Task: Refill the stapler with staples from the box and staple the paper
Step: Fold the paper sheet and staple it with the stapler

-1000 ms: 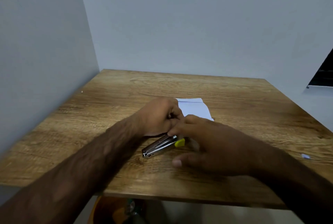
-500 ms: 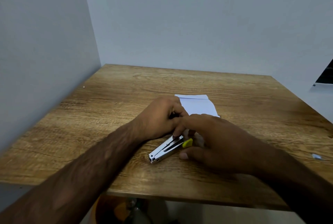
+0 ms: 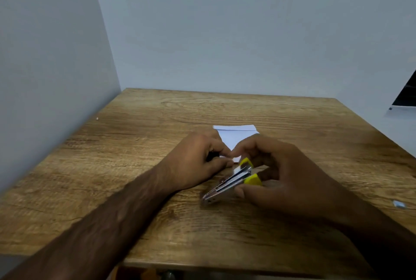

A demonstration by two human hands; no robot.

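A small metal stapler point(image 3: 227, 184) with yellow ends lies tilted on the wooden table point(image 3: 135, 144), its nose toward me and to the left. My right hand point(image 3: 283, 178) grips its rear yellow end between thumb and fingers. The stapler's top looks raised, showing two yellow tips. My left hand point(image 3: 198, 162) rests on the table just left of it, fingers curled near the corner of the folded white paper point(image 3: 236, 135), which lies behind both hands. What the left fingers hold is hidden. No staple box is visible.
A small white scrap point(image 3: 399, 204) lies near the table's right edge. Walls close in the table on the left and at the back. The table's front edge point(image 3: 202, 266) is close to me.
My right hand has lifted the stapler's rear end and the stapler has opened wider, showing a second yellow tip. My left hand has stayed in place.
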